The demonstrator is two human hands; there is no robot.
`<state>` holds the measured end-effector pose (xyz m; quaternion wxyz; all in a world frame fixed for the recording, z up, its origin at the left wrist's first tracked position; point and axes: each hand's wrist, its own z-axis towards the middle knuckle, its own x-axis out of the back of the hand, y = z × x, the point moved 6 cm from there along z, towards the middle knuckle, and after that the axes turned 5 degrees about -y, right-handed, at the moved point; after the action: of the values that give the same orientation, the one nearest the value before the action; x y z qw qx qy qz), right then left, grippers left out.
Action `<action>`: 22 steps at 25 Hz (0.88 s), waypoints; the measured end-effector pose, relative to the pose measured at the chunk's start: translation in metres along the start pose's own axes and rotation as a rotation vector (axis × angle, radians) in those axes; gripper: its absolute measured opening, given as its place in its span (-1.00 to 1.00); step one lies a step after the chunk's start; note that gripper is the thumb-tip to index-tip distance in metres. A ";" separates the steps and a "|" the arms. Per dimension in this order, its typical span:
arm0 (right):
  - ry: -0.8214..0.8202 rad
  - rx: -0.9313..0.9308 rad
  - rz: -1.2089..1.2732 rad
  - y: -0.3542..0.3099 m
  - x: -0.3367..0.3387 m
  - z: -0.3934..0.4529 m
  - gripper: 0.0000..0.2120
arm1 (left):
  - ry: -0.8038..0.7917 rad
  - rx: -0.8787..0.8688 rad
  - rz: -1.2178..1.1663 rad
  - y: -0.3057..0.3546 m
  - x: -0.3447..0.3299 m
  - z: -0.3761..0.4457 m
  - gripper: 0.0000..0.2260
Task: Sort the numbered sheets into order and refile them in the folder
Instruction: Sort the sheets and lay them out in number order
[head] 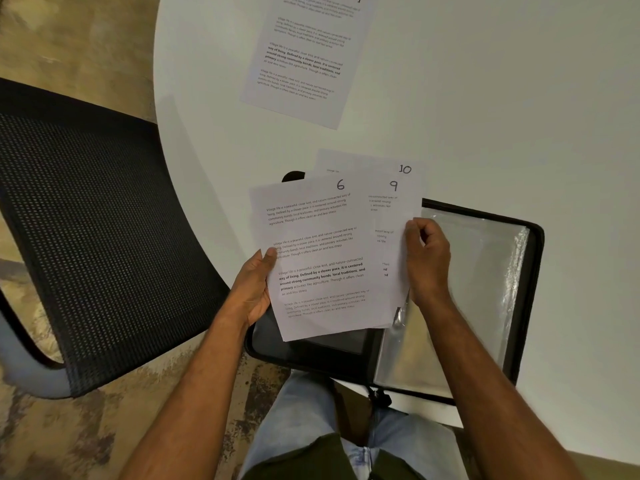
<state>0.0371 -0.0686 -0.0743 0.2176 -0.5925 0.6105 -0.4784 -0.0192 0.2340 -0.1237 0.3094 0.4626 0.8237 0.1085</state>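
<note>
I hold a fan of printed sheets above the open black folder (530, 258). Sheet 6 (318, 258) lies on top, sheet 9 (389, 216) shows behind it to the right, and sheet 10 (374, 164) peeks out at the back. My left hand (254, 285) grips the fan's left edge, thumb on sheet 6. My right hand (427, 258) pinches the right edge of sheet 9. A separate printed sheet (304, 64) lies flat on the white table farther away, its number partly cut off at the top. The folder's clear plastic sleeves (478, 289) lie open on the right.
The round white table (519, 116) fills the upper right. A black mesh chair (90, 237) stands at the left over a patterned floor. My knees in light jeans (311, 410) sit under the table's front edge.
</note>
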 end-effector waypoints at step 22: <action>-0.359 -0.356 0.269 0.012 -0.023 -0.021 -0.74 | -0.092 0.139 -0.052 -0.009 -0.007 0.003 -0.73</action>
<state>0.0181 -0.0422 -0.0822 0.2765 -0.6102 0.7097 -0.2180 -0.0209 0.2234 -0.1272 0.3167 0.4659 0.8259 0.0217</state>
